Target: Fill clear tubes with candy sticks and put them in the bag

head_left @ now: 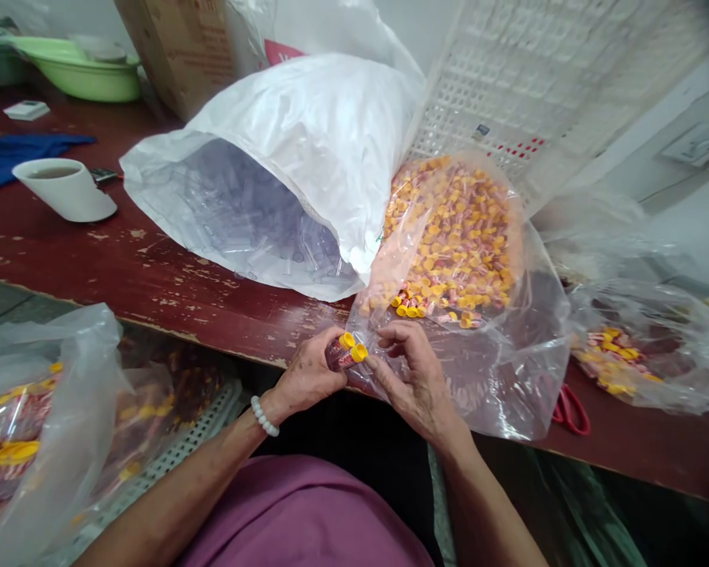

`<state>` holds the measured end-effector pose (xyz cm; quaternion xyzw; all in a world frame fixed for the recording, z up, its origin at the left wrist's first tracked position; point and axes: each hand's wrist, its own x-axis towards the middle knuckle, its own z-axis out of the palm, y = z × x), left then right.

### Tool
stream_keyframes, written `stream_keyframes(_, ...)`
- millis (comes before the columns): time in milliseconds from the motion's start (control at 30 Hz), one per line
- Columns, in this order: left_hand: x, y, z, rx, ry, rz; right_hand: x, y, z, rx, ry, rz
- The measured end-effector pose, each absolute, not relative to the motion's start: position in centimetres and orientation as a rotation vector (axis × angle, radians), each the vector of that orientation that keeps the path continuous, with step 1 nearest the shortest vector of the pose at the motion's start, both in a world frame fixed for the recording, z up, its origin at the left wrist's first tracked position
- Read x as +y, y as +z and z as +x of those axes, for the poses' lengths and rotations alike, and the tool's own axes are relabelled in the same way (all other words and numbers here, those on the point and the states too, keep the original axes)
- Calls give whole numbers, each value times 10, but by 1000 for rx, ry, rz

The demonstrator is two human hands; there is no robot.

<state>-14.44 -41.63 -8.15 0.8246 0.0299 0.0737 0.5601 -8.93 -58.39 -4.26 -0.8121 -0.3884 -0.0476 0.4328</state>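
My left hand (312,368), with a white bead bracelet at the wrist, is closed around small tubes with yellow caps (346,353). At least two caps point towards the right. My right hand (412,374) is just beside them, its thumb tip close to the nearer cap and its fingers curled but apart from the thumb. I see nothing held in it. Behind both hands lies a clear plastic bag (502,386) full of yellow-capped pieces (461,236) with red-and-white labels. A large white bag (331,118) gapes to its left, with clear tubes (272,244) inside.
On the worn red table (154,260) stand a white cup (64,193) and a green basin (83,71). Red scissor handles (572,411) and another bag (655,354) lie at right. A white crate (508,87) leans behind. Filled bags (76,409) sit low at left.
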Motion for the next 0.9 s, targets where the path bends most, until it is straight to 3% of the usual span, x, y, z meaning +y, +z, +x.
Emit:
stream_keyframes(233,-420,-90,-139,142,132,1684,-572,-68,-106,-1171,-152,-2077)
stream_keyframes(367,-415,-95,-134,257,162,1610,-578,-82,-71,-1049,-93,-2062)
stream_keyframes(500,-407,-102,-134,328,226,1613,-588,-95,-13,-629,-404,-2476)
stream_keyframes(633,-408,-104,-137,281,258,1678,-581,-103,17,-494,-417,-2930)
stream_keyframes(900,-409,-96,-142,230,312,1969,-585,-94,8,-354,-394,-2915)
